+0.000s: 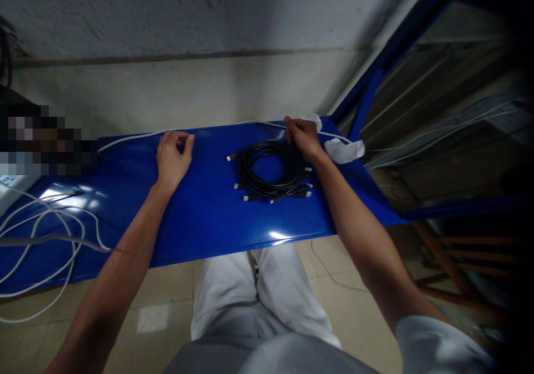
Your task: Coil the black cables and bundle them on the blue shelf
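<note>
A coil of black cables (pixel 273 168) lies flat on the blue table (pixel 200 218), with several silver-tipped plugs sticking out around its lower side. Left of it, my left hand (pixel 173 157) is loosely curved near the back edge, a gap showing between thumb and fingers and nothing visible in it. My right hand (pixel 303 139) is at the coil's upper right, fingers bent and pointing left, also without a visible object. A thin white cable (pixel 133 137) runs along the back edge and passes behind both hands.
Crumpled white material (pixel 344 150) lies right of my right hand. Loose white cables (pixel 75 240) loop over the table's left end beside a white device (pixel 16 182). A pixelated area covers the far left. A wall (pixel 187 90) stands behind; a blue metal frame (pixel 367 98) rises at right.
</note>
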Motion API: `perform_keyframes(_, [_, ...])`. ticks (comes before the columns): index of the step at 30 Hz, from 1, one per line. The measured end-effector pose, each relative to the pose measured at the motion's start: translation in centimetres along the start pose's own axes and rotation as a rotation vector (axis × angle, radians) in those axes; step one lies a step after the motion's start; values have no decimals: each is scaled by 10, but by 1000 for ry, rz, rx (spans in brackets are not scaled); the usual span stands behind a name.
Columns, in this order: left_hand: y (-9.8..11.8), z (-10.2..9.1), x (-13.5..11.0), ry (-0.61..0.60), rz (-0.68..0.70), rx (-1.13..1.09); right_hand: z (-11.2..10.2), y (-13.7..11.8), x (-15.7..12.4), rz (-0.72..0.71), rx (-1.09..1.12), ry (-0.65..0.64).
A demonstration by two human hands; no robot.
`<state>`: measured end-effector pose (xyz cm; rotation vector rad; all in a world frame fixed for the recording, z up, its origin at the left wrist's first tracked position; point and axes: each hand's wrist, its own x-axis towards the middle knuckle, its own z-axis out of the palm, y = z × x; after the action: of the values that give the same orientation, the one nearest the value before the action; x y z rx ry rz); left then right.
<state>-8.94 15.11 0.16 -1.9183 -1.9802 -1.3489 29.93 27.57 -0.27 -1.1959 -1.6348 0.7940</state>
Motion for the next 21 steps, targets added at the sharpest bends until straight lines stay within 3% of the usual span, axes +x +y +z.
perform_keyframes(21, [4,-1,0,-17,-29,-26,1,4,2,20,29,6])
